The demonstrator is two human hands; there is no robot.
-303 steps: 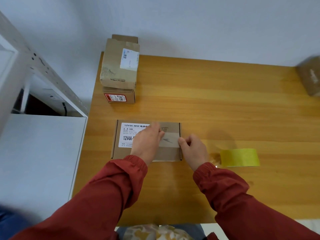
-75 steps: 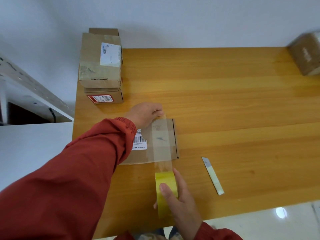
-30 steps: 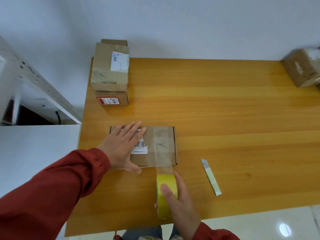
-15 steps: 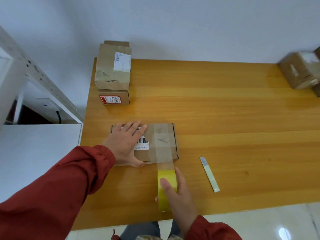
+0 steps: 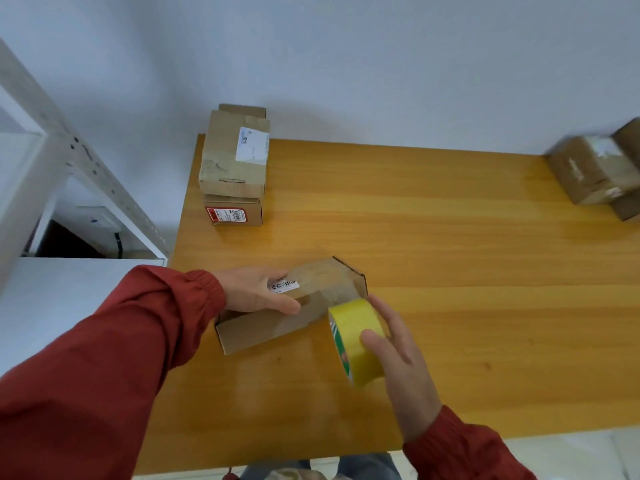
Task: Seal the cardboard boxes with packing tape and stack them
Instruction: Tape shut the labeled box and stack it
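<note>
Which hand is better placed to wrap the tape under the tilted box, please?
The right hand grips the tape roll against the box, while the left hand holds that box tilted.

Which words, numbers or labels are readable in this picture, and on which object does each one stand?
Nothing reads with certainty.
White label on upper brown cardboard box: blurred.
Red label on lower brown cardboard box: too small.
Barcode sticker on tilted flat cardboard box: digits unreadable.
Red-green print on yellow tape roll: blurred.
</note>
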